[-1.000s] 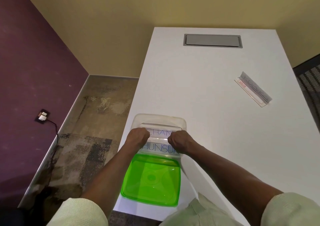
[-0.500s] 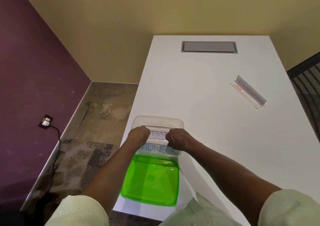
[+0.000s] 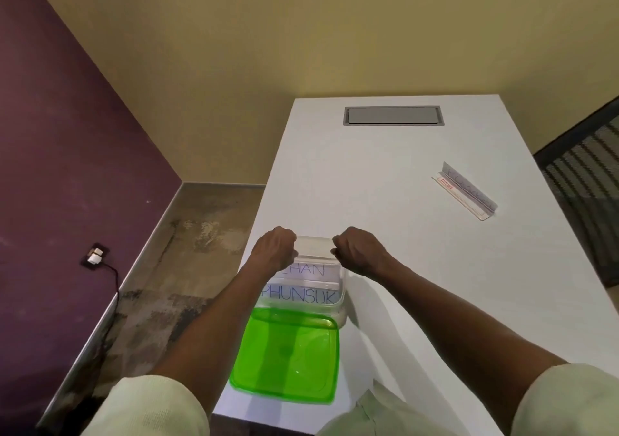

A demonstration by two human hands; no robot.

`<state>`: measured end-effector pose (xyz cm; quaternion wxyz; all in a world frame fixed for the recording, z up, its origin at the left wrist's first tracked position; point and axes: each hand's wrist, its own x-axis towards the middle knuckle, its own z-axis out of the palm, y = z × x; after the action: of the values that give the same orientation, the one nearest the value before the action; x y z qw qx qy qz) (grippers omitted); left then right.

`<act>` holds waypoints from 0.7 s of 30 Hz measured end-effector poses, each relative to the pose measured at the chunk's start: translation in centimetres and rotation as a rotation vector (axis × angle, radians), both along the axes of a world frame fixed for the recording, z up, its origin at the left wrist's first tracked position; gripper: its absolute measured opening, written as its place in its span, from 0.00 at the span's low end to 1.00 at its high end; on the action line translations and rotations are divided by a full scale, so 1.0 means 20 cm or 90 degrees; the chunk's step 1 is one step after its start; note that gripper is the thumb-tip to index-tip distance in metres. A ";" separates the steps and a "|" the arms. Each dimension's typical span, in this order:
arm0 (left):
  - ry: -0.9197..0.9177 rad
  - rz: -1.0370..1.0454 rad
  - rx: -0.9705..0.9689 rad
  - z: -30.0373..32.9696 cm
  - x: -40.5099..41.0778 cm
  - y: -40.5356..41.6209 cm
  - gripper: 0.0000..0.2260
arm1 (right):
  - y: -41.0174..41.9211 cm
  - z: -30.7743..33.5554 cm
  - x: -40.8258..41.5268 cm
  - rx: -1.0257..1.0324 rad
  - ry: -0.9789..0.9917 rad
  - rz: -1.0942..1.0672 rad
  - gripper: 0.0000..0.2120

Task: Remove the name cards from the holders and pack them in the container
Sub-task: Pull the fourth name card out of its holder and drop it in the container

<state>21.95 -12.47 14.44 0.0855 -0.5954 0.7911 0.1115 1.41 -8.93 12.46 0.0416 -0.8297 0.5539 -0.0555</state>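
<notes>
Cards (image 3: 303,288) w/ names lie in container (image 3: 340,315) below our left hand (image 3: 274,251) & right hand (image 3: 358,253), both pinching a clear holder (image 3: 315,246); another holder (image 3: 465,191) waits far right on bench (image 3: 368,184).

Two bare forearms and pale rolled-up sleeves, seen from my head camera.

My left hand (image 3: 274,251) and right hand (image 3: 356,251) are bare: I see no gloves, rings, watch or wristbands on them. Both forearms are uncovered up to about the elbow. There the left sleeve (image 3: 150,409) and right sleeve (image 3: 566,402) begin, each a pale cream-green fabric with a fine woven or ribbed texture, bunched into a thick rounded cuff. At the bottom edge, between my arms, a fold of the same light cloth (image 3: 375,417) shows, with a creased, pointed flap; I cannot tell which part of the garment it is.
</notes>
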 end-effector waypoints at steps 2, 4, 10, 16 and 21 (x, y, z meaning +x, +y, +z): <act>0.019 0.004 -0.018 0.02 -0.02 0.00 0.18 | 0.00 0.02 -0.06 -0.020 0.001 -0.017 0.12; 0.037 -0.006 -0.051 0.04 -0.04 0.01 0.17 | 0.02 0.02 -0.11 -0.036 0.001 -0.035 0.11; 0.072 -0.040 -0.088 0.09 -0.17 0.02 0.20 | 0.07 0.05 -0.28 -0.061 -0.003 -0.075 0.10; 0.082 -0.063 -0.097 0.12 -0.36 0.03 0.18 | 0.12 0.06 -0.47 -0.063 0.005 -0.121 0.11; 0.091 -0.087 -0.107 0.13 -0.58 0.03 0.20 | 0.15 0.08 -0.69 -0.060 -0.017 -0.167 0.11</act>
<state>10.38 -11.94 17.12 -0.0142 -0.5359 0.8403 0.0812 -12.37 -6.00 13.98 0.0021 -0.7504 0.6537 -0.0977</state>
